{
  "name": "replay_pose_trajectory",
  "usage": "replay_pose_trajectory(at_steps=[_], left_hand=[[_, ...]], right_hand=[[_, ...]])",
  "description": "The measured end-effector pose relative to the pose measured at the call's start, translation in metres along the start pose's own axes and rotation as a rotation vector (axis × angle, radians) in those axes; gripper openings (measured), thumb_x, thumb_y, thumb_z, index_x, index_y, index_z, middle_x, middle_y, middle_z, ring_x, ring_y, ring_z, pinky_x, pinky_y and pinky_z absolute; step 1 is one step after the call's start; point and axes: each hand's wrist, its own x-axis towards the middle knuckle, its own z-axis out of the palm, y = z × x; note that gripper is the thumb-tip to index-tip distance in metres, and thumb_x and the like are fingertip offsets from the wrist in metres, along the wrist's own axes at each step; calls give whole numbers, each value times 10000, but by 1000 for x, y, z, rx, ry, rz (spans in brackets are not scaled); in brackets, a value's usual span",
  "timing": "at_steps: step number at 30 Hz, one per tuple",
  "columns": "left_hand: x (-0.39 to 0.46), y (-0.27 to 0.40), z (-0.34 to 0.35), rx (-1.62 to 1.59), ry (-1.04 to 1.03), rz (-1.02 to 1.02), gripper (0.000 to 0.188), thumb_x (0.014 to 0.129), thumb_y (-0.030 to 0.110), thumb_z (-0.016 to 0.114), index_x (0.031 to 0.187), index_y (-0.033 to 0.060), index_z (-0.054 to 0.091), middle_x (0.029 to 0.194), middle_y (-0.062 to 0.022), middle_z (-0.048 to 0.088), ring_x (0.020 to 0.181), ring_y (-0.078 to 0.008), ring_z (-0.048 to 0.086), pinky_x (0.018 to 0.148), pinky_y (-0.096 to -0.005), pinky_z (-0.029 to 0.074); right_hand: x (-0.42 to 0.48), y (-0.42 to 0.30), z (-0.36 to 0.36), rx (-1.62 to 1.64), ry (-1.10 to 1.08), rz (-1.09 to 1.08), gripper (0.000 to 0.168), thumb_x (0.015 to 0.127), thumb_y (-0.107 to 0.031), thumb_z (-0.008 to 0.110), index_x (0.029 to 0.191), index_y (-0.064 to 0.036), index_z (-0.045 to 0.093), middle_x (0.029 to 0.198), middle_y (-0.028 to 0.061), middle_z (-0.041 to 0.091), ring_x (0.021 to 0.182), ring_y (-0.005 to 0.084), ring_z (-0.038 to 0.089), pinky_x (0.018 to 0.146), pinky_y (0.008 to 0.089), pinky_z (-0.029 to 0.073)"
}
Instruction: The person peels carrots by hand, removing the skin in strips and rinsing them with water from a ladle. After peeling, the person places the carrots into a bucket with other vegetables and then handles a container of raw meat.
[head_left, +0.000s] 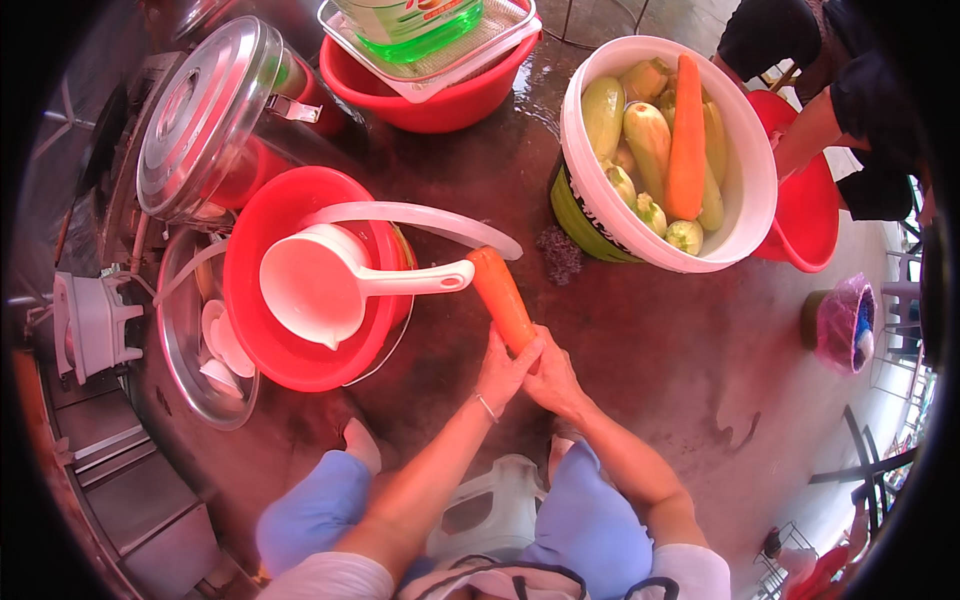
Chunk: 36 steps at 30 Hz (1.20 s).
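Observation:
A large orange carrot (501, 289) points up and away from me, its lower end held in both hands. My left hand (504, 373) wraps it from the left, a bracelet at the wrist, and my right hand (556, 381) closes on it from the right. Just beyond the carrot's far end lies the tip of a pale hose (442, 220). That hose reaches over a red bucket (259, 330), where a white plastic dipper (311, 281) rests with its handle towards the carrot. To the upper right, a white bucket (577, 142) holds several pale green squashes (646, 139) and another carrot (686, 142).
A lidded metal pot (199, 112) stands at upper left, near a metal basin (180, 367) with white dishes. Another red basin (427, 112) carries a white basket and a green-liquid jug (416, 26). Another person's arm (806, 139) reaches by a red tub (806, 217). A lined bin (844, 330) stands right.

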Motion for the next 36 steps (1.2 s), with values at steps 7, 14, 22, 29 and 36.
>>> replay_pose_trajectory(at_steps=[7, 14, 22, 29, 36], left_hand=[[35, 80, -18, -572, -46, 14, 228, 905, 166, 647, 1048, 34, 529, 870, -98, 633, 802, -191, 642, 775, -346, 546], [62, 98, -16, -1114, -1052, 269, 283, 821, 269, 685, 922, 71, 510, 763, -74, 561, 712, -207, 586, 738, -380, 539], [55, 69, -22, -532, 86, 109, 234, 948, 328, 556, 988, 99, 525, 843, -64, 578, 671, -195, 602, 651, -358, 542], [40, 24, -11, -336, 267, -114, 598, 972, 620, 349, 1095, 56, 503, 861, -96, 607, 591, -180, 611, 527, -320, 534], [5, 26, -6, 29, 74, 50, 597, 1031, 523, 264, 1206, 10, 514, 1046, -127, 604, 905, -203, 623, 791, -322, 516]], right_hand=[[-11, 20, -20, 130, -239, -25, 253, 768, -132, 725, 947, -30, 580, 738, 46, 586, 620, 151, 568, 589, 286, 468], [-3, 0, -43, 832, -1088, 360, 205, 807, -24, 726, 880, -32, 535, 624, -15, 481, 452, 64, 438, 411, 231, 332], [6, 29, -5, 100, -191, -19, 289, 759, -101, 638, 1018, 8, 571, 815, 183, 654, 712, 322, 654, 679, 414, 513], [11, 15, 5, -141, -224, 70, 490, 880, -308, 590, 1219, 29, 483, 1069, 222, 625, 1030, 379, 611, 890, 433, 478], [46, -2, -2, 257, 50, -286, 443, 944, -261, 475, 1291, 14, 453, 1271, 216, 485, 1217, 325, 476, 1035, 402, 373]])
